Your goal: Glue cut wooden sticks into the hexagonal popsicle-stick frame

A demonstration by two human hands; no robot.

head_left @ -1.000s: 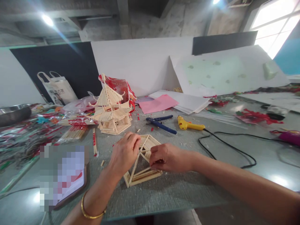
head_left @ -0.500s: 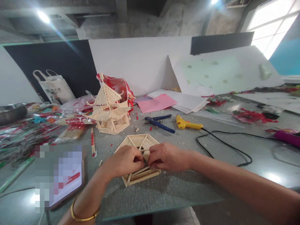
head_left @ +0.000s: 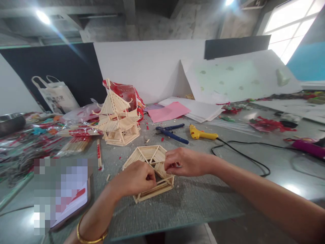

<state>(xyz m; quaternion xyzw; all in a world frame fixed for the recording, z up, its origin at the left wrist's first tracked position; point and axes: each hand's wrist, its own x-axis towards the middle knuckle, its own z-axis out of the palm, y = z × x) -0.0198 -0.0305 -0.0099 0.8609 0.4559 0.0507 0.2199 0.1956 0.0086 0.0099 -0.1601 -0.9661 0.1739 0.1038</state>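
Note:
A flat hexagonal frame of wooden sticks (head_left: 148,157) lies on the grey mat in front of me. My left hand (head_left: 134,178) is closed with its fingers pinched on the frame's near part. My right hand (head_left: 184,162) is closed too, fingertips pinched at the frame's right edge on something small I cannot make out. A finished stick pagoda (head_left: 117,117) stands behind the frame, to the left.
Blue pliers (head_left: 171,133) and a yellow glue gun (head_left: 201,134) with a black cable (head_left: 243,154) lie behind my hands. A tablet (head_left: 73,200) sits at the left front, with bundles of sticks (head_left: 76,144), pink paper (head_left: 169,111) and white boards behind.
My left hand slid from the frame's top down to its near side. My right hand rose slightly to the frame's right edge. More of the hexagon now shows.

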